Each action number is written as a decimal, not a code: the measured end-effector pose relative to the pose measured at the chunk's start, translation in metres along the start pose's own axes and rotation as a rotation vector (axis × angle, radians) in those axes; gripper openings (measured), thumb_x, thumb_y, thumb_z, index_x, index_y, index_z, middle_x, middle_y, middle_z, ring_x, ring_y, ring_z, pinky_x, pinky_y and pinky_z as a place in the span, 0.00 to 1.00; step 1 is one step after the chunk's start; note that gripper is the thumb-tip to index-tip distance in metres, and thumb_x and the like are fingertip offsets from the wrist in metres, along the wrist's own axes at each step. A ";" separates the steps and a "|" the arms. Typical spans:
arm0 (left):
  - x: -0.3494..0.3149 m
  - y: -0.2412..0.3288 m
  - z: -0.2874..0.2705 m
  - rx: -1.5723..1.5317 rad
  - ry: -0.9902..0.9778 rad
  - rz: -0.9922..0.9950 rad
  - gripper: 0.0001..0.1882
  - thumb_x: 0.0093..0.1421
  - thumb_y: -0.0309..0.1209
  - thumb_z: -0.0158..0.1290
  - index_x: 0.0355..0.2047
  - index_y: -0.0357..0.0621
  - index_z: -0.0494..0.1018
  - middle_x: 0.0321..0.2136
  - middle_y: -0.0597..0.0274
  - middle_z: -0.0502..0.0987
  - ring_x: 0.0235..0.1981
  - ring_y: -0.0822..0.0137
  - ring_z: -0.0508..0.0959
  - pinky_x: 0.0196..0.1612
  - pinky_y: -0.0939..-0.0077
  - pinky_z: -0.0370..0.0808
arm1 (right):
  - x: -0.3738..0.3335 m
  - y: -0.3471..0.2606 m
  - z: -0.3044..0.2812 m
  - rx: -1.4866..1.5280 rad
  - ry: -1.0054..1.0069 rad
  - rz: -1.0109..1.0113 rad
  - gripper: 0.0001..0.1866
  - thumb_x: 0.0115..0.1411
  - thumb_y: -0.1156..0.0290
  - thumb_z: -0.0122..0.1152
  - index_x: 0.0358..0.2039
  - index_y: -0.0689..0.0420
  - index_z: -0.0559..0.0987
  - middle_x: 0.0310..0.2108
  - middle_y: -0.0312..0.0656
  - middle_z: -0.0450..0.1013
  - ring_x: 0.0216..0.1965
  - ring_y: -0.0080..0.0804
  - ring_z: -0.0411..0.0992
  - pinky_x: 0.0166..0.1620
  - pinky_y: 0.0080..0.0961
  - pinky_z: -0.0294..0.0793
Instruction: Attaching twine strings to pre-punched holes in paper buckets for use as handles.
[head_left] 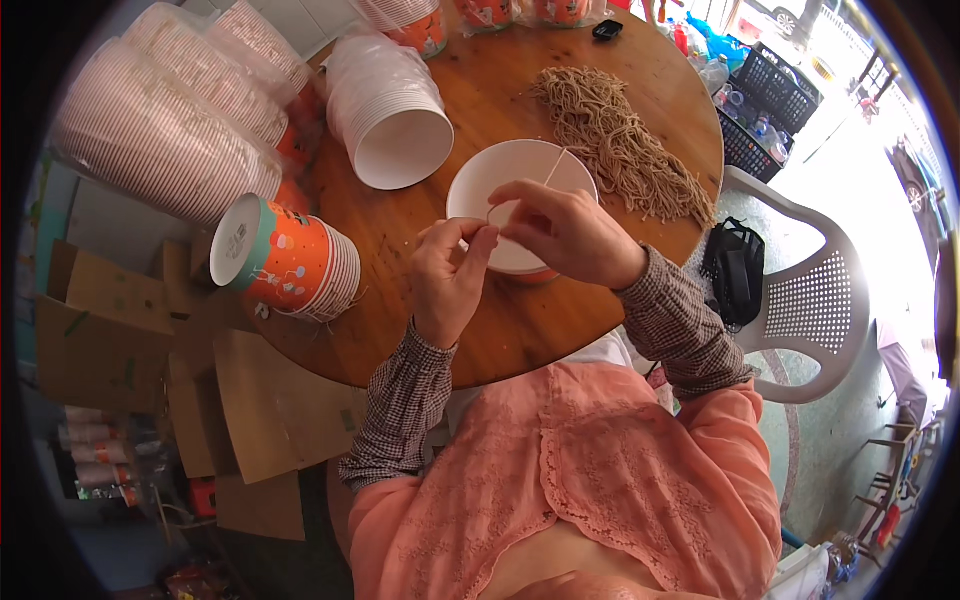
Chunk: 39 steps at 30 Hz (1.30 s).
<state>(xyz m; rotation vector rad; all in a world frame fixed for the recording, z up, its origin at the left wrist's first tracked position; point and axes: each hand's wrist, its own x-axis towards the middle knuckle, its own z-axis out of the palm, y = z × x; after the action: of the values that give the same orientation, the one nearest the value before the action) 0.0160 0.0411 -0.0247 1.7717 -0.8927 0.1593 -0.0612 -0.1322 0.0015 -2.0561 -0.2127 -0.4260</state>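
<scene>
Over a white-lined paper bucket (475, 185) on the round wooden table, my two hands meet with their fingertips pinched close together. Between them runs a thin beige cord (557, 166), one end of which sticks up past the knuckles of my right hand (580, 228). My left hand (448, 278) pinches the cord with thumb and forefinger at the bucket's near left rim. Part of the cord is hidden behind my fingers. To the right of the bucket lies a long heap of similar beige cords (625, 145).
An orange patterned stack of buckets (300, 262) lies at the left table edge. Behind it are a bagged white stack (395, 125) and tall wrapped stacks (165, 130). Open cardboard boxes (270, 410) stand below left. A white plastic chair (815, 290) is at the right.
</scene>
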 end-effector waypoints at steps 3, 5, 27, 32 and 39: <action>-0.005 0.000 0.001 0.006 -0.085 -0.049 0.06 0.60 0.31 0.57 0.31 0.41 0.76 0.26 0.63 0.78 0.27 0.62 0.76 0.43 0.69 0.70 | -0.004 -0.003 -0.010 0.117 -0.047 -0.010 0.12 0.58 0.77 0.58 0.44 0.59 0.74 0.22 0.34 0.65 0.22 0.17 0.62 0.27 0.17 0.64; -0.006 0.002 0.006 0.055 -0.095 0.079 0.05 0.60 0.30 0.56 0.31 0.42 0.76 0.26 0.63 0.78 0.27 0.62 0.77 0.48 0.67 0.68 | 0.001 0.003 -0.005 0.125 0.022 -0.044 0.12 0.58 0.77 0.57 0.43 0.59 0.74 0.22 0.31 0.63 0.22 0.15 0.60 0.26 0.16 0.61; -0.012 -0.014 0.008 0.379 -0.090 0.356 0.06 0.58 0.32 0.59 0.31 0.47 0.73 0.29 0.67 0.77 0.37 0.65 0.78 0.58 0.61 0.59 | -0.079 0.072 -0.002 -0.260 0.507 -0.119 0.09 0.55 0.76 0.61 0.37 0.60 0.76 0.33 0.42 0.72 0.27 0.30 0.72 0.29 0.22 0.71; -0.005 -0.013 0.010 0.403 -0.132 0.398 0.09 0.58 0.37 0.59 0.35 0.47 0.74 0.31 0.67 0.78 0.38 0.65 0.78 0.59 0.58 0.58 | -0.106 0.055 0.046 -0.510 0.206 -0.355 0.27 0.48 0.72 0.64 0.52 0.58 0.74 0.47 0.46 0.70 0.37 0.39 0.73 0.36 0.34 0.76; -0.002 0.027 0.042 0.496 -0.263 0.521 0.15 0.52 0.40 0.62 0.38 0.47 0.77 0.32 0.66 0.77 0.39 0.66 0.75 0.56 0.57 0.62 | -0.098 0.068 0.058 -0.494 0.257 -0.319 0.13 0.47 0.73 0.61 0.36 0.60 0.75 0.40 0.44 0.68 0.33 0.37 0.69 0.32 0.30 0.75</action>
<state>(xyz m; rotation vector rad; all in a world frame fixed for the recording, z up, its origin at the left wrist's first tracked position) -0.0154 0.0027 -0.0215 1.9986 -1.6060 0.5306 -0.1173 -0.1134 -0.1167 -2.4239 -0.3035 -1.0164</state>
